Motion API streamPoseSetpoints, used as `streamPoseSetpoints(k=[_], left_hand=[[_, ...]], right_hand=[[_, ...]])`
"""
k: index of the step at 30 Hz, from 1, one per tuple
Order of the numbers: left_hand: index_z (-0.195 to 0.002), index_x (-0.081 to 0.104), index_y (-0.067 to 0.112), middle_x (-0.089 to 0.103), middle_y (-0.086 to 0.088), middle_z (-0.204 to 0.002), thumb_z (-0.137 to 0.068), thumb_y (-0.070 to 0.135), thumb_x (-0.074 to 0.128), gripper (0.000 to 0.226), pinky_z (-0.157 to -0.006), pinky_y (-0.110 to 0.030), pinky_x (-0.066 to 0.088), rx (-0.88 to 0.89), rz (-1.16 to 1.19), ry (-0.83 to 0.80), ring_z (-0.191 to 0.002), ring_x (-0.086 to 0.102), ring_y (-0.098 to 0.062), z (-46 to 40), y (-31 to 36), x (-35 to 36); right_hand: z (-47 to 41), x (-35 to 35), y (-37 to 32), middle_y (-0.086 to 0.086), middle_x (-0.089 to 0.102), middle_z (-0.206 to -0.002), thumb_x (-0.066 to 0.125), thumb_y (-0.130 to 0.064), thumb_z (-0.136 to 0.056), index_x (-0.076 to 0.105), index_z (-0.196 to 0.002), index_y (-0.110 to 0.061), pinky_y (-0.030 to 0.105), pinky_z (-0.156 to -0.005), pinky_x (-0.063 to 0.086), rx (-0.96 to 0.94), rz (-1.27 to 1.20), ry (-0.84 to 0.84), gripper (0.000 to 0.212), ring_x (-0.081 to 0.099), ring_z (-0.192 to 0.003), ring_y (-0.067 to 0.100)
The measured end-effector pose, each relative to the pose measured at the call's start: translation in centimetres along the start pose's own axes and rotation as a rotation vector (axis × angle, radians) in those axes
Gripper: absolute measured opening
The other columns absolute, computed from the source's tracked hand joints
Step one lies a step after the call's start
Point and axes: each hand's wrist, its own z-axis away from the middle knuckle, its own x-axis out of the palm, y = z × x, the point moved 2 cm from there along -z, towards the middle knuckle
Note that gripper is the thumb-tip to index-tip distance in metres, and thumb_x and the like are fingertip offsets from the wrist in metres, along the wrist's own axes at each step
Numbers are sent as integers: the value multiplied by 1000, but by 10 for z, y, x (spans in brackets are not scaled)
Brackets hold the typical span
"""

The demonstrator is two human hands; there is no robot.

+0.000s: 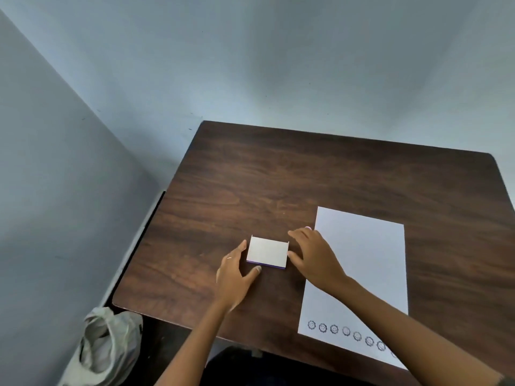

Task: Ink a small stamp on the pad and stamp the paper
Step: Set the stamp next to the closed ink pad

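The ink pad (267,252), a small flat box with a white lid over a purple base, lies shut on the table. My left hand (235,274) grips its left end, with the fingers at the far left corner and the thumb on the front edge. My right hand (315,257) is at the pad's right side, its thumb touching that edge and its fingers spread beyond the far corner. A small pink thing, probably the small stamp (308,227), peeks out behind those fingers; whether the hand holds it is hidden. The white paper (362,260) lies to the right, with a row of several round stamp marks (345,331) near its front edge.
The dark wooden table (278,176) stands against pale walls, with its left edge close to the wall. A crumpled grey-white bag (108,346) lies on the floor off the table's front left corner. My right forearm crosses the front part of the paper.
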Motion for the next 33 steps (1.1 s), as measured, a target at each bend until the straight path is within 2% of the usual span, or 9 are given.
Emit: streamPoseSetpoints(k=[9,14,16,18,20,22,24,28,33], left_hand=[[-145,31,24,52,0,-133,-80,43,67,77,-96,-37,43,-3,-136,98,-120,40,-20,3,5,6],[-138,43,26,55,0,-130,-83,48,61,62,-87,-30,45,52,-298,102,-111,49,-16,-7,10,5],[-135,47,26,57,1,-128,-83,48,61,58,-84,-28,44,45,-317,98,-110,51,-16,-10,11,3],[-133,49,26,58,1,-126,-83,48,61,57,-83,-28,45,48,-328,95,-108,52,-16,-14,10,3],[-132,51,25,60,1,-124,-82,48,62,56,-83,-30,47,50,-326,104,-106,54,-17,-16,11,3],[-130,52,25,61,0,-121,-81,47,64,55,-82,-32,47,52,-316,112,-103,55,-17,-20,13,4],[-130,52,25,61,1,-119,-81,47,64,55,-80,-33,47,50,-307,114,-101,55,-17,-24,16,5],[-131,51,25,60,0,-117,-82,46,63,54,-76,-32,44,49,-315,122,-97,55,-18,-31,22,7],[-133,49,24,59,-2,-119,-83,46,62,56,-78,-33,45,49,-318,111,-98,55,-18,-40,24,8]], right_hand=[[4,28,6,3,33,-151,58,-37,-87,28,-143,-15,28,-100,43,49,95,-178,67,45,-128,19],[-1,47,3,6,24,-156,51,-37,-91,22,-146,-15,29,-98,46,46,210,-194,66,48,-125,22],[-4,50,4,9,29,-154,49,-32,-93,26,-145,-12,31,-95,48,19,259,-195,60,50,-122,25],[-7,50,5,12,45,-145,58,-28,-89,41,-138,-9,32,-86,53,-36,343,-155,55,59,-113,26],[-10,46,6,10,67,-122,79,-31,-69,63,-119,-11,26,-66,58,-95,456,-131,56,71,-88,21],[-15,45,9,6,76,-102,89,-34,-51,73,-100,-12,22,-54,56,-128,531,-104,56,72,-70,18],[-20,46,12,6,77,-97,89,-33,-51,75,-95,-11,24,-58,57,-147,577,-57,51,73,-72,19],[-30,48,15,5,77,-94,87,-33,-54,75,-93,-12,32,-79,58,-180,655,19,46,73,-81,21],[-38,36,14,0,77,-95,83,-47,-54,75,-94,-16,29,-73,57,-174,570,63,51,72,-81,17]])
